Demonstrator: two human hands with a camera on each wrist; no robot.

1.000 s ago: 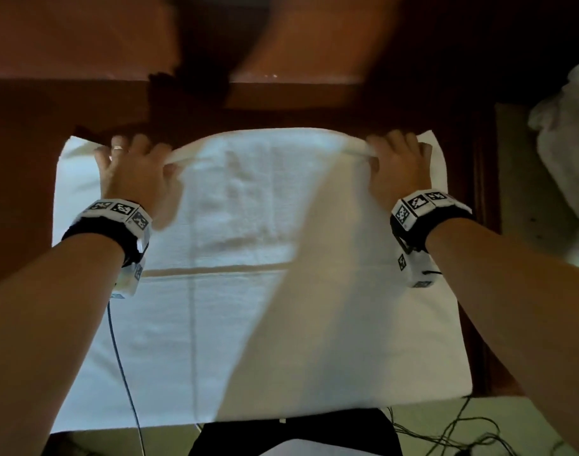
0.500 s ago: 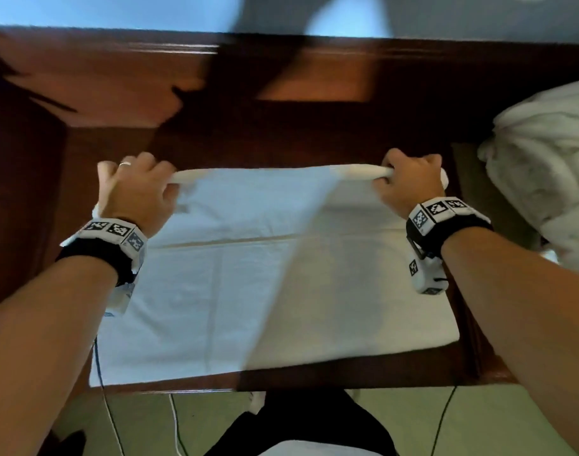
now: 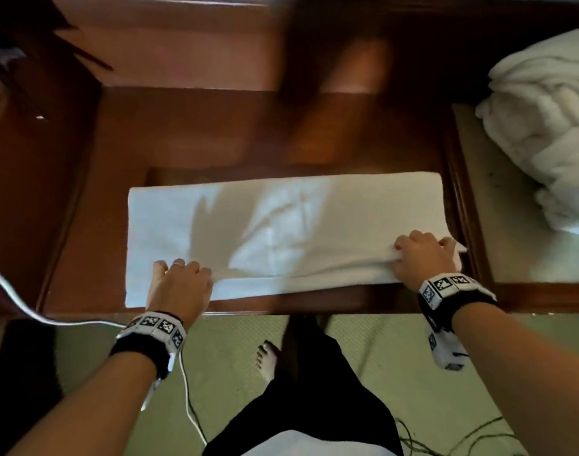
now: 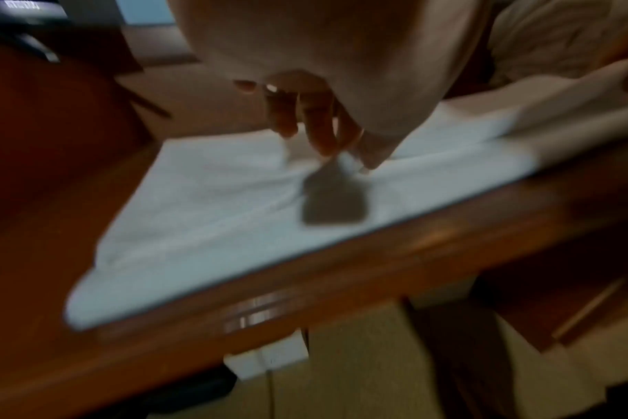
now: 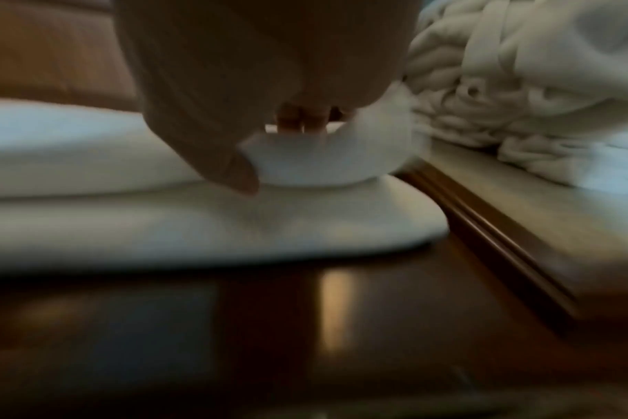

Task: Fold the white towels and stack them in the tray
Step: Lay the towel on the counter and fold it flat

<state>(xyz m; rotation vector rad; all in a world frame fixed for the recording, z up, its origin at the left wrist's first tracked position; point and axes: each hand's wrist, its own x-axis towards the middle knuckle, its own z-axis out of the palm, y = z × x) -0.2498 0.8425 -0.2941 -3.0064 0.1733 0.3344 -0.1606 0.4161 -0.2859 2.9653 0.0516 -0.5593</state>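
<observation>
A white towel lies folded lengthwise on the dark wooden table, its doubled edges near the front. My left hand pinches the top layer's edge at the front left; in the left wrist view its fingers curl down onto the towel. My right hand grips the top layer's right corner. The blurred right wrist view shows a fold of towel between thumb and fingers. A wood-rimmed tray sits to the right.
A heap of crumpled white towels fills the tray's far part, also seen as a towel heap in the right wrist view. The table's front edge runs just below the towel. A white cable hangs at the left.
Both hands have drawn the towel's far edge toward me and laid it over the near part, which halved its depth. The head view has tilted down toward the floor.
</observation>
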